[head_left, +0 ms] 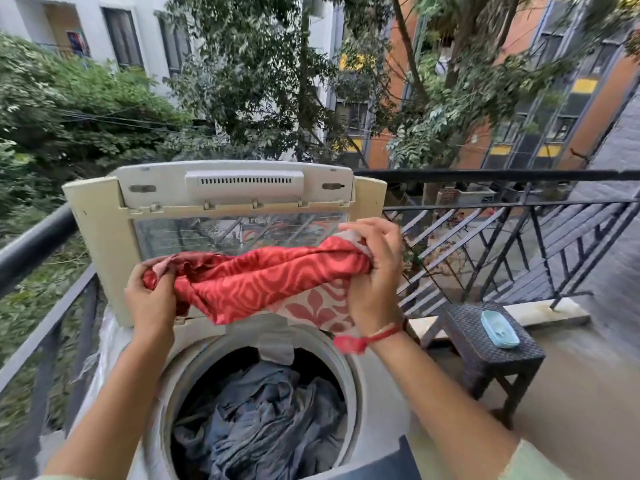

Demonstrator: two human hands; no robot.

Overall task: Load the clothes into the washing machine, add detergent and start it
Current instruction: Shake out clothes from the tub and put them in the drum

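A top-loading washing machine (346, 368) stands in front of me with its lid (239, 188) raised upright. Dark blue-grey clothes (263, 420) lie bunched in the drum. Above the drum opening I hold a red patterned cloth (263, 282) stretched between both hands. My left hand (150, 299) grips its left end, and my right hand (374, 271) grips the right end, fingers curled into the fabric. A paler floral part of the cloth hangs below my right hand.
A black metal balcony railing (502, 216) runs behind and to both sides of the machine. At the right stands a dark wicker stool (485, 351) with a light blue soap dish (499, 329) on it. Trees and buildings lie beyond.
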